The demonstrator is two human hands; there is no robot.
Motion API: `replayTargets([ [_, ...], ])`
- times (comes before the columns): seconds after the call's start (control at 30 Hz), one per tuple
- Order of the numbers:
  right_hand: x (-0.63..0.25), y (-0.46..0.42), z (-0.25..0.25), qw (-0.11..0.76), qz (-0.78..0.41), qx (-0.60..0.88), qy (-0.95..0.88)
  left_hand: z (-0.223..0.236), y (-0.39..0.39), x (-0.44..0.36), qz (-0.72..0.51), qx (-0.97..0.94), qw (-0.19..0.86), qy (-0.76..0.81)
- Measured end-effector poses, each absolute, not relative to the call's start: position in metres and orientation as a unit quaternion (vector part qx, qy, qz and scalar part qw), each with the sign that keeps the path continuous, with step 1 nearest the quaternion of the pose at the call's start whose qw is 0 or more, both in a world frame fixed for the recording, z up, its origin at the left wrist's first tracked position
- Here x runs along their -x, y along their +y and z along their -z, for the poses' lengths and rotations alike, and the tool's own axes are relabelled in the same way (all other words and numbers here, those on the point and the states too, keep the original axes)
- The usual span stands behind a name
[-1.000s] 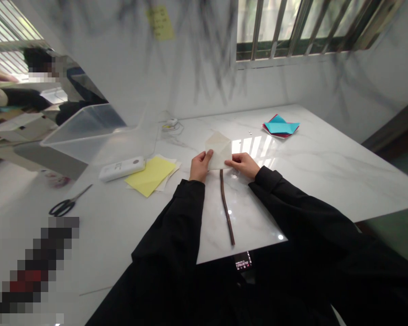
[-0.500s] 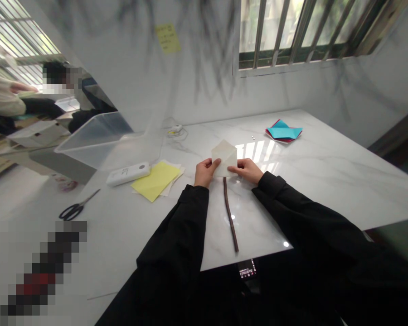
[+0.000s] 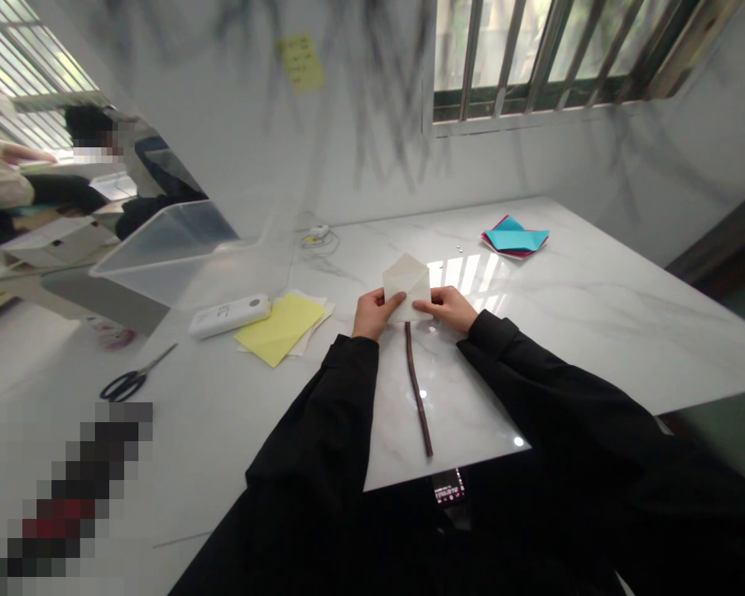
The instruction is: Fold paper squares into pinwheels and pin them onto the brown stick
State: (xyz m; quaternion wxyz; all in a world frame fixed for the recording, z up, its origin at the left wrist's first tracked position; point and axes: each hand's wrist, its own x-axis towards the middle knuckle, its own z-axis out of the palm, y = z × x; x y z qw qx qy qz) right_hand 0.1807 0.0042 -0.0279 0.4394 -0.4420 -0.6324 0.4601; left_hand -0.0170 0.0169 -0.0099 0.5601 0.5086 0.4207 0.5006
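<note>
A folded cream sheet of paper (image 3: 408,280) with a pointed top is held up between both hands. My left hand (image 3: 373,313) pinches its left side, the thumb lying across the front. On the right side my right hand (image 3: 448,308) grips the paper, thumb in front and fingers behind. Below the paper a thin brown stick (image 3: 417,389) runs along the marble-patterned tabletop toward the near edge; its upper end is hidden by the paper. Whether the stick touches the paper I cannot tell.
Left of my hands are yellow paper (image 3: 279,329) over paler sheets, a white oblong device (image 3: 229,316), a clear plastic bin (image 3: 161,257) and black-handled scissors (image 3: 130,382). Blue and red folded paper (image 3: 515,238) sits at the far right. Other people sit in the left background.
The whole view has shifted slightly, so everything appears a little further left and up. Both hands keep the same hold on the folded paper.
</note>
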Motion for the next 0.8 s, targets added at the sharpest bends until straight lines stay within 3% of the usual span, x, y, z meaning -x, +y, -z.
replayTargets([
  [0.3,-0.1803,0.0049,0.0268,0.444,-0.467,0.435,-0.629,0.0115,0.0197,0.0179,-0.469,-0.546,0.542,0.434],
  [0.8,-0.182,0.0126,0.0288,0.576,-0.504,0.475,-0.435,0.0082,0.0186,0.0156,-0.492,-0.506,0.564,0.429],
])
